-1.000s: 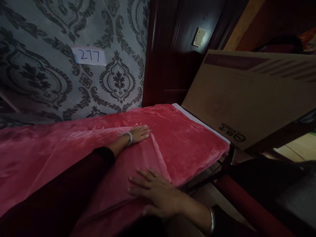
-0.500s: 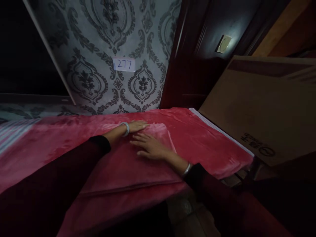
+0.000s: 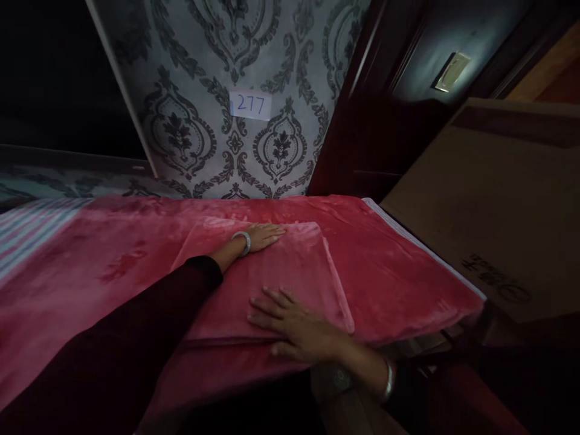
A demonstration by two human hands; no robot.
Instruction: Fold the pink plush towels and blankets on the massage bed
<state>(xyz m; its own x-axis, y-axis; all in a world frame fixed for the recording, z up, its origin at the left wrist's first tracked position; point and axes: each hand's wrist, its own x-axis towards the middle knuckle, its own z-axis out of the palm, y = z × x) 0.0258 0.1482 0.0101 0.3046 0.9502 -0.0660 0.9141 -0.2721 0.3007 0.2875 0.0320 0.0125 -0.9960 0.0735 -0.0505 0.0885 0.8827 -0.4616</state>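
A folded pink plush cloth (image 3: 299, 266), roughly rectangular, lies flat on a larger red-pink plush cover (image 3: 385, 272). My left hand (image 3: 263, 235) rests flat near the folded cloth's far edge, fingers stretched to the right. Over the near right part of that cloth, my right hand (image 3: 296, 326) has its fingers spread, pointing left. Neither hand grasps anything. A bracelet circles each wrist. Whether the right palm presses on the cloth or hovers just above it, I cannot tell.
A large cardboard box (image 3: 489, 211) stands along the cover's right edge. Behind are patterned wallpaper (image 3: 190, 130) with a paper marked 277 (image 3: 251, 105), a dark screen (image 3: 58, 84) and a dark red door frame (image 3: 362, 121). Striped fabric (image 3: 36, 226) borders the cover's left end.
My right hand has moved from beside the left hand toward the near edge of the folded cloth, exposing more of its surface. The left hand stays near the far edge. The view has shifted slightly.
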